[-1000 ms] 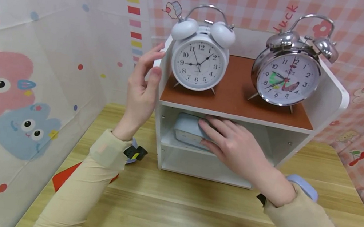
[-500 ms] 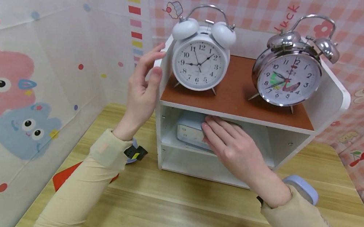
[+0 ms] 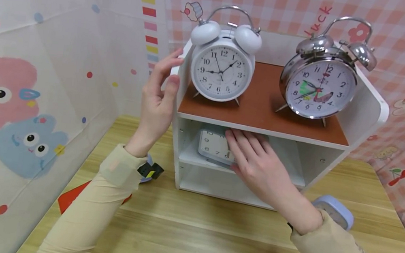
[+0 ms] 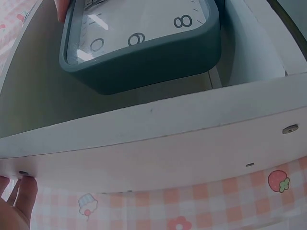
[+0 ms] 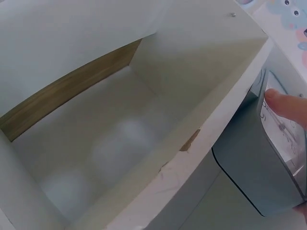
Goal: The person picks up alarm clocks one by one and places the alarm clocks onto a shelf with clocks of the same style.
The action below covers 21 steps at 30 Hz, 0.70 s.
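Observation:
A blue-grey square alarm clock point(image 3: 217, 146) sits in the middle compartment of a white shelf unit point(image 3: 197, 179), its dial facing out. Over its right part lies my right hand point(image 3: 261, 160), hiding much of the dial. The right wrist view shows a finger on the face of that clock point(image 5: 261, 148) and another at its far edge, so the hand grips it. My left hand point(image 3: 159, 98) touches the outside of the unit's left side panel, fingers loosely bent. In the left wrist view, part of the left hand point(image 4: 17, 206) appears by the panel.
On the brown top board stand a white twin-bell alarm clock point(image 3: 222, 71) and a silver one point(image 3: 317, 86). A purple clock point(image 3: 337, 210) is on the wooden table point(image 3: 191, 239) near my right wrist. Something flat and red point(image 3: 74, 197) lies under my left forearm.
The blue-grey clock has turned in the compartment: earlier its top showed, now its numbered face does. My right hand has shifted slightly with it. The left hand stays put.

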Tool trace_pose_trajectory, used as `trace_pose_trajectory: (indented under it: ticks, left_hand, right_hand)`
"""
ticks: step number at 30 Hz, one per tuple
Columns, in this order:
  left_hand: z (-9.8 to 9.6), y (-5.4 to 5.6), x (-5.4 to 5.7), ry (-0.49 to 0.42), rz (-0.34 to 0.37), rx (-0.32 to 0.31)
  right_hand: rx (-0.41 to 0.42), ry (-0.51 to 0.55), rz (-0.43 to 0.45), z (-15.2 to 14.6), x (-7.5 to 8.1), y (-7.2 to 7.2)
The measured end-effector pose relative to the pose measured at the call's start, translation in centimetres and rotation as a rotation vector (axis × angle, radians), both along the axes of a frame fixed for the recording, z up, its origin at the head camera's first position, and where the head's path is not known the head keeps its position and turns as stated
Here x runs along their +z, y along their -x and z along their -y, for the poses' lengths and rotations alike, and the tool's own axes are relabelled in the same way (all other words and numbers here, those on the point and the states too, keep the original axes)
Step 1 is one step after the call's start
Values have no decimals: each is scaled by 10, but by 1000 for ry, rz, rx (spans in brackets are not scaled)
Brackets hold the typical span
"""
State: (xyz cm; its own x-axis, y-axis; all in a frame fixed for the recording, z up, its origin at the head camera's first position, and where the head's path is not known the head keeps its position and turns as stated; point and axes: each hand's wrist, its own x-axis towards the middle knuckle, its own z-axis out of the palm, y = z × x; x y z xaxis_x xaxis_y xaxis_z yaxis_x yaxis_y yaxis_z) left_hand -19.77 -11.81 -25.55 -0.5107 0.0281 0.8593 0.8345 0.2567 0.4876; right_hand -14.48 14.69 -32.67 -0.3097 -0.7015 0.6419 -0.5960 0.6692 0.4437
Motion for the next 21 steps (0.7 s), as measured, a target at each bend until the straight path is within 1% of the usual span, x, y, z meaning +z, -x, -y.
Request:
trace_pose_trajectory:
  ticks: [8, 13, 18, 21]
  left_hand:
    - [0, 1, 0, -7, -5, -4]
    - [-1, 1, -1, -11, -6, -7]
    - [0, 1, -1, -8, -7, -3]
    - [0, 1, -1, -8, -9, -3]
  right_hand:
    - [-13, -42, -67, 1, -5, -1]
    - [-16, -38, -60, 2, -6, -2]
    - [-43, -54, -68, 3, -7, -3]
    - [-41, -49, -66, 3, -8, -3]
